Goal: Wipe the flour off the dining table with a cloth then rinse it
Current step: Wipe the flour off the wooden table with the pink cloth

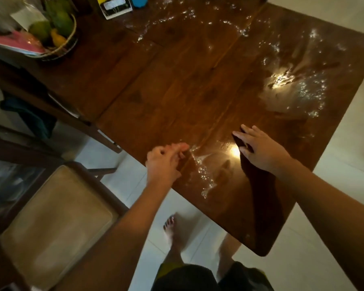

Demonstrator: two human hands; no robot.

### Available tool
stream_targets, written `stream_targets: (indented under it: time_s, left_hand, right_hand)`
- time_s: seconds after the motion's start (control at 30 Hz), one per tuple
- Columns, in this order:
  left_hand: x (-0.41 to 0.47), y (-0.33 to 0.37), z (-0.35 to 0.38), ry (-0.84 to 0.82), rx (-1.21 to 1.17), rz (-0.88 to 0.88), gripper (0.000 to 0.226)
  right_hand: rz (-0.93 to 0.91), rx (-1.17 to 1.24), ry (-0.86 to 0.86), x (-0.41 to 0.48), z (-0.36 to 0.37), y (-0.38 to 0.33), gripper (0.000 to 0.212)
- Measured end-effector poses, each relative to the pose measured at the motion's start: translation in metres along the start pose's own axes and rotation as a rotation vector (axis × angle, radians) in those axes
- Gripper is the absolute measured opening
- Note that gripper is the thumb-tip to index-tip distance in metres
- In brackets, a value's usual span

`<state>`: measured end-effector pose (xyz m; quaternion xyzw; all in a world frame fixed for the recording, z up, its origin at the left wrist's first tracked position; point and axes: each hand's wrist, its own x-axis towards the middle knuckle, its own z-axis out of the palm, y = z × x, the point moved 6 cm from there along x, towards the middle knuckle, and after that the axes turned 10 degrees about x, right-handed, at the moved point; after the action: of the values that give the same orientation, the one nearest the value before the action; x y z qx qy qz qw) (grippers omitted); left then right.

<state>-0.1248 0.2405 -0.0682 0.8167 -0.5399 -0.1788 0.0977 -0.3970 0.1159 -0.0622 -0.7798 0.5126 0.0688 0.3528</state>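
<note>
White flour lies scattered over the dark wooden dining table (177, 85): a thick patch at the right (296, 89), specks along the far edge, and a thin swept line (204, 175) near the front edge. My right hand (261, 150) presses flat, fingers straight, on a dark brown cloth (259, 181) lying on the table near the front corner. My left hand (166, 162) hovers at the table's front edge with fingers loosely curled, cupped just beside the swept flour line; it holds nothing that I can see.
A wicker basket of green and yellow fruit (57, 28) stands at the table's far left, with a white box (116, 7) behind it. A cushioned wooden chair (55, 217) stands at my left. Pale floor tiles and my bare feet show below.
</note>
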Motion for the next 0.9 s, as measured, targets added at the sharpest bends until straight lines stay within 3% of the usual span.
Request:
stream_targets:
  time_s: [0.1, 0.2, 0.4, 0.47, 0.6, 0.77, 0.8, 0.9]
  left_hand:
    - [0.029, 0.005, -0.007, 0.111, 0.049, -0.177, 0.036]
    - [0.033, 0.032, -0.003, 0.117, 0.117, -0.154, 0.036]
    - [-0.033, 0.085, 0.022, -0.030, 0.104, 0.425, 0.036]
    - [-0.044, 0.075, 0.025, -0.122, 0.107, 0.513, 0.036]
    - [-0.030, 0.059, 0.007, -0.074, 0.060, 0.383, 0.035]
    - [-0.002, 0.049, -0.006, 0.140, 0.034, -0.006, 0.035]
    - [-0.006, 0.057, -0.002, 0.113, 0.048, 0.044, 0.036]
    - [-0.038, 0.089, 0.022, -0.062, 0.030, 0.432, 0.040]
  right_hand:
    - [-0.037, -0.094, 0.059, -0.015, 0.018, 0.010, 0.055]
    - [-0.022, -0.074, 0.100, -0.028, 0.033, 0.012, 0.055]
    - [-0.053, -0.134, 0.132, -0.033, 0.044, 0.019, 0.061]
    - [-0.051, -0.137, 0.138, -0.032, 0.045, 0.019, 0.058]
    - [-0.069, -0.129, 0.151, -0.033, 0.044, 0.018, 0.058]
    - [-0.065, -0.118, 0.126, -0.031, 0.044, 0.017, 0.057]
    - [-0.062, -0.118, 0.123, -0.031, 0.044, 0.017, 0.056]
    - [-0.059, -0.120, 0.111, -0.031, 0.044, 0.018, 0.056]
